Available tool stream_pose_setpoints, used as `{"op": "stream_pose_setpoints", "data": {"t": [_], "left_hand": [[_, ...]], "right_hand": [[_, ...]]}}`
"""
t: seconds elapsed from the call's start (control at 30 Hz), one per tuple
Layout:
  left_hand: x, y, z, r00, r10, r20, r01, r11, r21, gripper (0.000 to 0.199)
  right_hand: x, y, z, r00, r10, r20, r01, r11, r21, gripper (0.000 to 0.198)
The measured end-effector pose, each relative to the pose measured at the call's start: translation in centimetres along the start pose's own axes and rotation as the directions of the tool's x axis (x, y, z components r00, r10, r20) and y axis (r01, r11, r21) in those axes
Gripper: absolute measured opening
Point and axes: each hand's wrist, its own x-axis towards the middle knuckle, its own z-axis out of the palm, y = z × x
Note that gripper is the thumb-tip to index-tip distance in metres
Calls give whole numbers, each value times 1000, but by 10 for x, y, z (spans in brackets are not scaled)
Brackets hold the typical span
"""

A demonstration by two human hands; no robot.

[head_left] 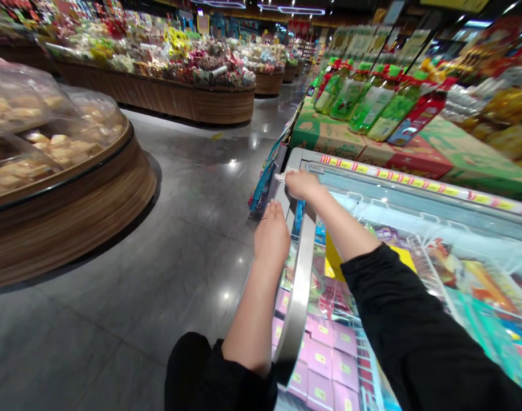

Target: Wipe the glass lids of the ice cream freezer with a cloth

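Note:
My right hand (302,184) is closed on a small piece of white cloth or tissue (280,177) at the far left corner of a chest freezer (288,160). Most of the white piece is hidden under the fingers. Nearer to me, my left hand (272,233) rests on the freezer's left edge, fingers stretched out and nothing held. A curved silver handle bar (298,285) runs along the glass lid beside both forearms. Through the glass, pink boxes (319,361) and a yellow card (334,260) show.
Green bottles (359,105) stand on printed cartons (329,137) behind the freezer. On the left is a rounded wooden display (93,211) with food under clear covers. Grey tiled floor (179,228) lies between. Farther back stands a long counter (158,94) of wrapped goods.

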Motion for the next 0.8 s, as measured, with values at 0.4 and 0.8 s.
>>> {"op": "stream_pose_setpoints", "data": {"t": [0.4, 0.8], "left_hand": [[0, 1, 2, 998, -44, -44, 43, 999, -18, 58], [1, -2, 10, 999, 19, -40, -13, 989, 146, 57]], "right_hand": [[40, 33, -3, 986, 160, 48, -164, 981, 104, 46], [52, 77, 27, 999, -34, -15, 37, 975, 219, 48]]}}
